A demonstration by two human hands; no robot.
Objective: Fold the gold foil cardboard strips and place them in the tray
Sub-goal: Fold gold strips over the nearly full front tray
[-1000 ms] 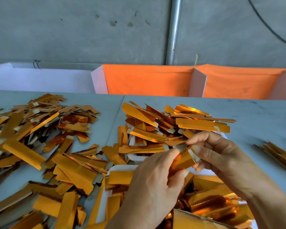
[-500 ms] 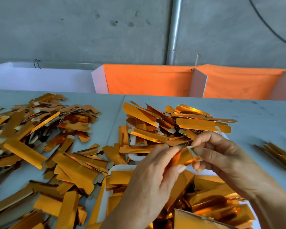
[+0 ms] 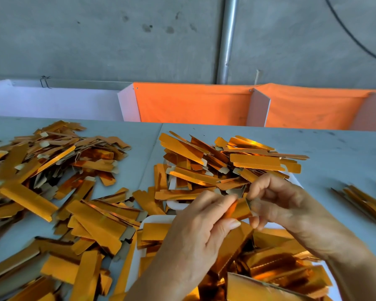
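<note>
The grey table carries a sprawling heap of gold foil strips from nine to seven o'clock, seemingly mostly unfolded, so much work looks left. A white tray at six o'clock already holds many pieces, with another pile heaped at twelve. The left hand and right hand both pinch one small strip between curled fingertips, above the tray, apparently mid-fold.
</note>
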